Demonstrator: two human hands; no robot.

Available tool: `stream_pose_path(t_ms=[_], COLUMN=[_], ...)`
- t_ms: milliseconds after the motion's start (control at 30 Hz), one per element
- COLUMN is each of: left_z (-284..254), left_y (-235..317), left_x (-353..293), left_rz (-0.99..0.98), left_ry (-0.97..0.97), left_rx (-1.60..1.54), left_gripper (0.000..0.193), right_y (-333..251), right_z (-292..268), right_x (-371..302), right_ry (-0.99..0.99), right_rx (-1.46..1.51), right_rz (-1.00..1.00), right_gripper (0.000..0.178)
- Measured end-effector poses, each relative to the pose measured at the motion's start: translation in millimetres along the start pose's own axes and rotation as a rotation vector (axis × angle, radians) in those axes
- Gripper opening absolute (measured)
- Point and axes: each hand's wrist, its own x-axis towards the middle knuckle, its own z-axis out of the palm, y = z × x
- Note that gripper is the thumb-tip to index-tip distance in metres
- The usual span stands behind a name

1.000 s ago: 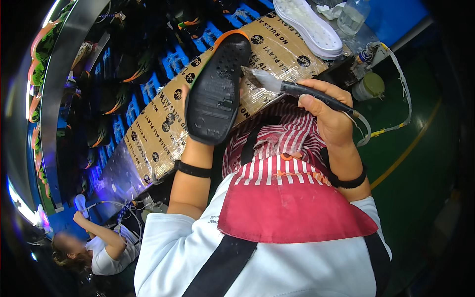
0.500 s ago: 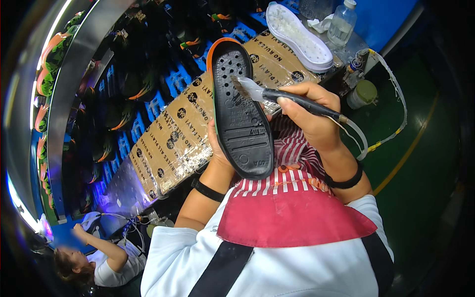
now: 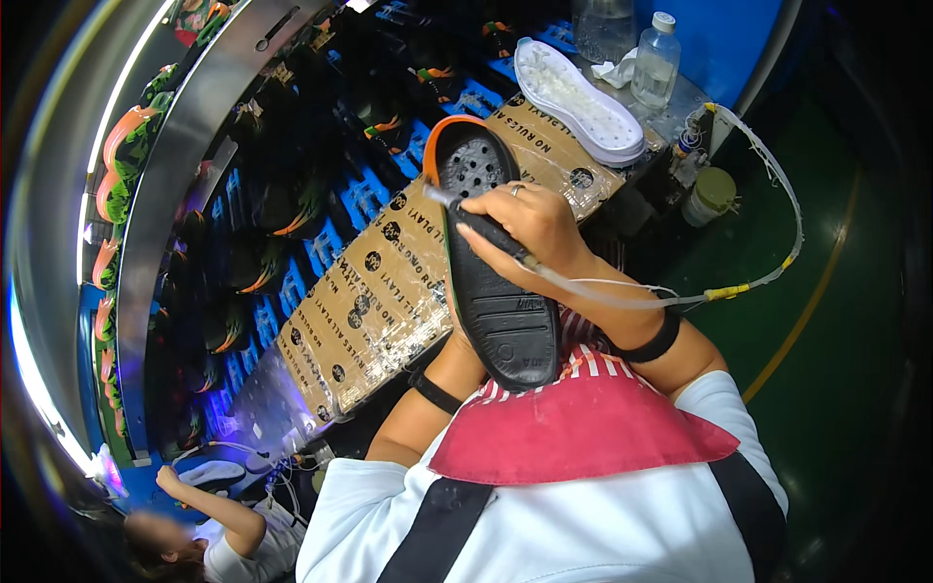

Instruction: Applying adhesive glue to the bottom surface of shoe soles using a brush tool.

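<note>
Upright in front of me is a black shoe sole (image 3: 501, 325) with an orange rim at its toe. Its inner face, with holes and grooves, is turned toward me. My left hand (image 3: 465, 342) grips it from behind and below, its fingers mostly hidden by the sole. Closed around the dark handle of a brush (image 3: 494, 233), my right hand (image 3: 533, 225) lies across the sole's upper half. The brush tip is blurred and sits at the sole's left edge, below the orange rim. A thin clear tube runs from the handle's rear off to the right.
Behind the sole, printed brown cardboard (image 3: 364, 291) covers the bench. A white sole (image 3: 583, 107) with whitish bits inside lies there, near a clear bottle (image 3: 656, 63). A lidded container (image 3: 714, 189) hangs off the bench's right end. Shoes line racks at left; a co-worker (image 3: 238, 530) sits lower left.
My right hand has turned and swung left across the sole, taking the brush from the holes to the left edge. The sole appears lower and further right; the whole view has shifted too.
</note>
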Motion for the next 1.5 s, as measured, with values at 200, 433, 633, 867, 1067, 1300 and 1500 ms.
stream_pose_path(t_ms=[200, 433, 633, 867, 1067, 1300, 1500], left_z=[1.0, 2.4, 10.0, -19.2, -3.4, -22.7, -9.4], left_y=[5.0, 3.9, 8.2, 14.4, 11.4, 19.5, 20.4], left_x=[0.1, 3.0, -3.8, 0.0, -7.3, -7.3, -8.6], left_rz=[0.046, 0.11, 0.102, 0.128, 0.147, 0.229, 0.232], left_ry=[-0.003, 0.004, 0.009, -0.071, -0.024, 0.03, 0.029], left_rx=[0.006, -0.06, 0.103, 0.059, 0.167, 0.203, 0.249], left_gripper=[0.063, 0.061, 0.057, 0.052, 0.063, 0.065, 0.068], right_y=[-8.0, -9.3, -14.1, -27.4, -28.5, -35.9, -32.4], right_z=[-21.0, -11.3, -20.2, -13.5, -23.6, -9.5, -15.0], right_x=[11.8, 5.1, 7.4, 3.4, 7.3, -6.7, -5.7], right_ry=[0.154, -0.156, 0.085, -0.216, 0.016, -0.25, 0.002], right_rx=[-0.116, -0.06, -0.11, 0.026, -0.059, 0.115, 0.157], right_rz=[0.087, -0.038, 0.085, -0.032, 0.109, -0.022, 0.127], right_gripper=[0.017, 0.015, 0.018, 0.018, 0.016, 0.009, 0.013])
